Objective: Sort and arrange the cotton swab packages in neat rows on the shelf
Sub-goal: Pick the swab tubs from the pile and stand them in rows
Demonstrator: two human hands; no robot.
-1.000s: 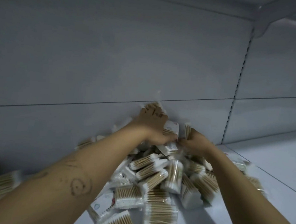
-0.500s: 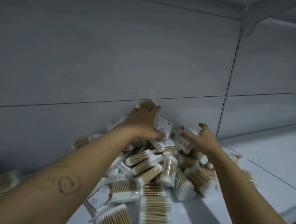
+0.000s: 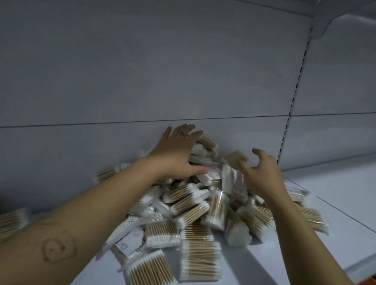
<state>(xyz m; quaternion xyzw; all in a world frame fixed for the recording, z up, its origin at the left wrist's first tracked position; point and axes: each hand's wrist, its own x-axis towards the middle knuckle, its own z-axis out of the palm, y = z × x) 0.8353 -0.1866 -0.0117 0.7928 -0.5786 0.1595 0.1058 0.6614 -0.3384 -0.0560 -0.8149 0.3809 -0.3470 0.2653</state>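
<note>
A loose heap of cotton swab packages (image 3: 197, 211), clear packs of wooden-stemmed swabs, is piled against the back wall of the white shelf (image 3: 343, 209). My left hand (image 3: 177, 152) lies spread flat on the top of the heap near the wall, fingers straight. My right hand (image 3: 262, 171) hovers over the heap's right side with fingers spread and slightly bent, holding nothing. A tilted package (image 3: 235, 158) sits just left of its fingertips. Several packs lie flat at the front, such as one package (image 3: 200, 262).
A separate swab package (image 3: 1, 223) lies at the far left by the back wall. A slotted upright (image 3: 296, 89) divides the back panel at the right. The shelf's front edge (image 3: 351, 264) runs at lower right, with something red below it.
Both hands have opened and lifted apart: the left now lies flat on the heap's top, the right has let go and moved right. The packages at the top shifted.
</note>
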